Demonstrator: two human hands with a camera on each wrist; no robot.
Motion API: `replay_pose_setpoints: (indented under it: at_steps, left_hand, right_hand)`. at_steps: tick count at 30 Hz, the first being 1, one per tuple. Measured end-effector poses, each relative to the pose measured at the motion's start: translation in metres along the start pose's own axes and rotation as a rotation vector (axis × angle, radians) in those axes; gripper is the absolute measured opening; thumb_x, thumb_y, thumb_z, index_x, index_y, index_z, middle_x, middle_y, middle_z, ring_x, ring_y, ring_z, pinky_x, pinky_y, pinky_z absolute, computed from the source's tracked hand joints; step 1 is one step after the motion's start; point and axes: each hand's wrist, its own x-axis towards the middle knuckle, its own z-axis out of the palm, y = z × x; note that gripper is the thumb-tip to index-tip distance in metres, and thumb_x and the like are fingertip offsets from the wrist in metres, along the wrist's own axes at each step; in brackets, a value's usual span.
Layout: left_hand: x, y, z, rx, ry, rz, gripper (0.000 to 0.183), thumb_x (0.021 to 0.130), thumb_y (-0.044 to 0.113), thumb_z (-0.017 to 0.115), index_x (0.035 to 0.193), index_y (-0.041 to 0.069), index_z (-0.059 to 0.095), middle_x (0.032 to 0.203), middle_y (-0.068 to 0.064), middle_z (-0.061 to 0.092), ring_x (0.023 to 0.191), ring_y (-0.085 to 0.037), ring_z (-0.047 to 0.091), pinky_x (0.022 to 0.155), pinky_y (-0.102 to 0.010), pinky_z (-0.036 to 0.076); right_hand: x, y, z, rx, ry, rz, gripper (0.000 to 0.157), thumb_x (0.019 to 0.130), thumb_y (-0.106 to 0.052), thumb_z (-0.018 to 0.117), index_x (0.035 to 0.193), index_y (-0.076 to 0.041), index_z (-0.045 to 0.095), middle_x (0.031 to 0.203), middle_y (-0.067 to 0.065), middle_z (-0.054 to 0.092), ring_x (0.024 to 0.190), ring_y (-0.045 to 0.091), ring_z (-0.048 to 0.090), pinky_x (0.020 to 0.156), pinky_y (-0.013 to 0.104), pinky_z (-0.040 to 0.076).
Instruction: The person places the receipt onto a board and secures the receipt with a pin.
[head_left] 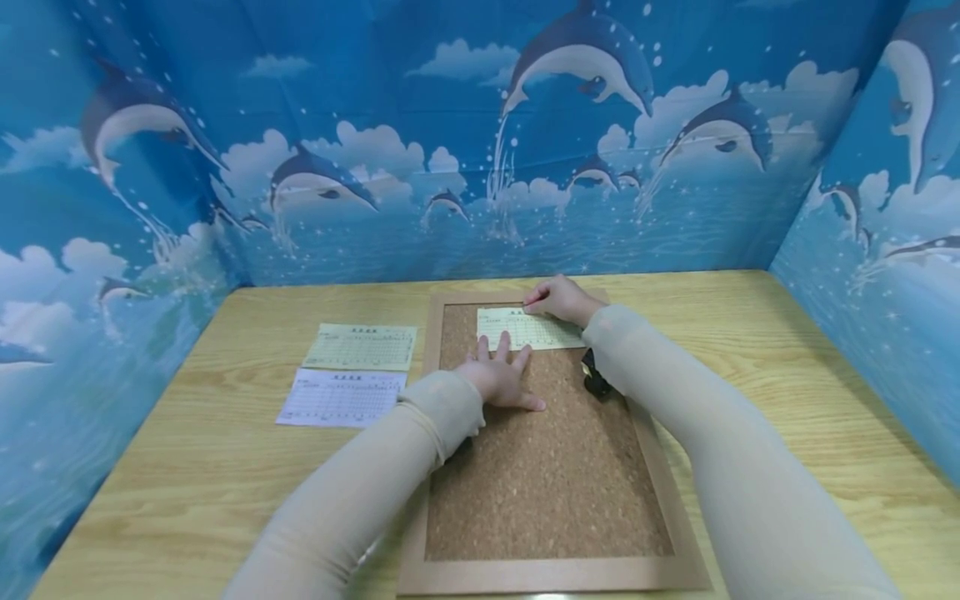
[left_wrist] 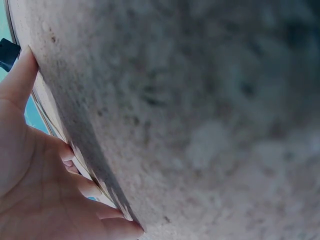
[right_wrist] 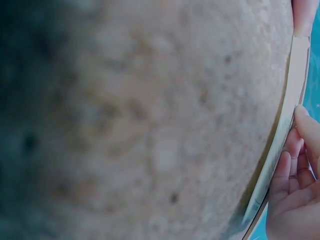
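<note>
A cork board [head_left: 551, 467] with a light wooden frame lies lengthwise on the table. Near its top is a pale yellow printed slip [head_left: 555, 332]. My left hand [head_left: 501, 379] rests on the board with fingers spread, the fingertips [head_left: 505, 340] touching the slip's lower left part. At the slip's top edge my right hand [head_left: 566, 302] has thumb and index finger together, pinching something small that the fingers mostly hide. In the right wrist view the right hand [right_wrist: 297, 195] shows curled fingers beside the slip's edge [right_wrist: 265, 185]. The left wrist view shows the left hand [left_wrist: 55, 185] flat-fingered against the cork.
Left of the board, another yellow slip [head_left: 363, 347] and a white-lilac slip [head_left: 341, 398] lie on the wooden table [head_left: 187, 467]. A black wrist device [head_left: 595, 375] sits under the right cuff. A blue dolphin curtain [head_left: 360, 242] closes the back and sides.
</note>
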Motion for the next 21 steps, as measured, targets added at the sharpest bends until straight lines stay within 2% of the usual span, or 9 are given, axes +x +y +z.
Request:
replay_pose_setpoints:
  at_steps: [13, 17, 21]
  left_hand:
    - [0.0015, 0.0000, -0.0002, -0.012, -0.008, -0.009, 0.092, 0.082, 0.071, 0.044, 0.150, 0.031, -0.003, 0.154, -0.006, -0.018, 0.139, -0.036, -0.012, 0.110, -0.052, 0.010]
    - [0.0095, -0.0005, 0.0030, -0.008, -0.010, -0.020, 0.093, 0.080, 0.073, 0.044, 0.150, 0.033, -0.003, 0.154, -0.005, -0.018, 0.139, -0.036, -0.011, 0.110, -0.052, 0.010]
    - [0.0054, -0.0001, 0.0016, -0.005, -0.008, -0.012, 0.092, 0.081, 0.072, 0.044, 0.150, 0.032, -0.003, 0.154, -0.006, -0.018, 0.139, -0.037, -0.011, 0.110, -0.052, 0.010]
  right_hand:
    - [0.0003, 0.0008, 0.0012, 0.003, 0.009, -0.008, 0.017, 0.086, -0.019, 0.068, 0.099, -0.008, 0.071, 0.108, 0.009, 0.064, 0.097, 0.023, 0.057, 0.087, 0.041, 0.045]
    - [0.0001, 0.0004, 0.0011, 0.000, 0.008, -0.014, 0.017, 0.087, -0.019, 0.068, 0.099, -0.007, 0.071, 0.108, 0.010, 0.064, 0.097, 0.023, 0.056, 0.088, 0.041, 0.044]
    - [0.0004, 0.0008, 0.0013, -0.005, 0.008, -0.018, 0.018, 0.087, -0.019, 0.068, 0.100, -0.007, 0.071, 0.108, 0.010, 0.064, 0.097, 0.023, 0.056, 0.088, 0.041, 0.044]
